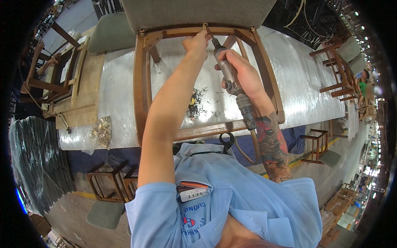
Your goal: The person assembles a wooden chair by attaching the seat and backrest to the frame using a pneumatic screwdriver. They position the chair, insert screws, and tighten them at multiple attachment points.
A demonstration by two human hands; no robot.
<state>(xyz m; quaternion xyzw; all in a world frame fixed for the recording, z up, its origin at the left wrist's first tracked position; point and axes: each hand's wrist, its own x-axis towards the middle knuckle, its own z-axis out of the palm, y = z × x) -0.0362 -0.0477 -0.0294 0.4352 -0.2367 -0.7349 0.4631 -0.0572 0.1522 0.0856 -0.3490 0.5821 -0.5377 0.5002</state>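
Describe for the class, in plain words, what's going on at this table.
A person in a light blue shirt is working on a brown wooden chair frame with a gray fabric-covered panel at its far side. The right hand grips a silver-and-black power driver, angled toward the far rail. The left hand is at that rail's middle, beside a small brass-coloured bracket. Small dark screws lie loose on the plastic-covered table.

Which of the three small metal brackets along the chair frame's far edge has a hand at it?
The middle bracket: the left hand is there, with the power driver pointing toward it. The left-corner bracket and right-corner bracket have no hand nearby.
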